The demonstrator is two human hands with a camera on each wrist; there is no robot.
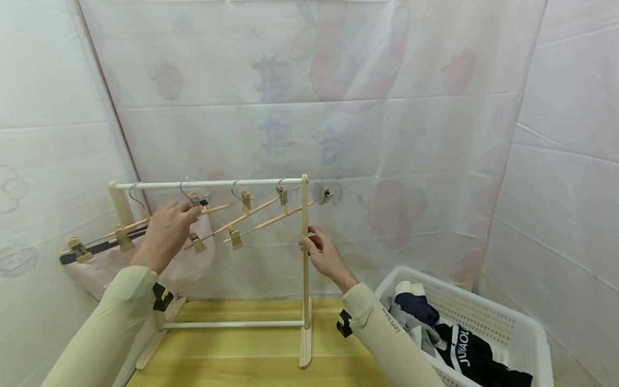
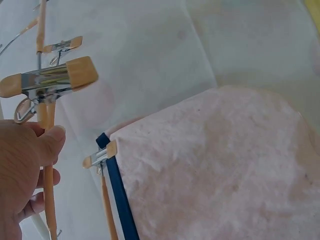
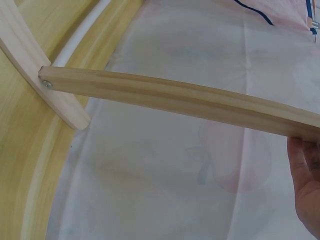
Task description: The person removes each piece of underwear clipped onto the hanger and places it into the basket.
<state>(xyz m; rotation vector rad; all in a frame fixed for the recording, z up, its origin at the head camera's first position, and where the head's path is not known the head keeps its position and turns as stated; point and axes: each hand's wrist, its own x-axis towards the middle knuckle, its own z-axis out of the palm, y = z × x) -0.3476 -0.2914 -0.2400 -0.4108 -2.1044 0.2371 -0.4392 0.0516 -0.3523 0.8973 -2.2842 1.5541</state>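
My left hand (image 1: 169, 231) is up at the rack's white top rail (image 1: 213, 184). In the left wrist view its thumb and fingers grip the wooden bar of a clip hanger (image 2: 49, 195), just below a metal-and-wood clip (image 2: 55, 78). Beside it, a pale pink garment (image 2: 215, 160) with a dark blue band hangs from another hanger's clip (image 2: 100, 155). Several hangers with bare clips hang further right, tilted. My right hand (image 1: 329, 258) holds the rack's right wooden post (image 1: 305, 285), thumb and fingers at its edges. In the right wrist view its fingers (image 3: 299, 165) touch the post's lower edge.
A white perforated basket (image 1: 503, 317) stands at the right with folded clothes inside, among them a black piece (image 1: 471, 349) with white lettering. The rack's feet (image 1: 306, 349) rest on a yellow wood-grain table (image 1: 232, 368). Printed white sheets (image 1: 411, 140) enclose the space.
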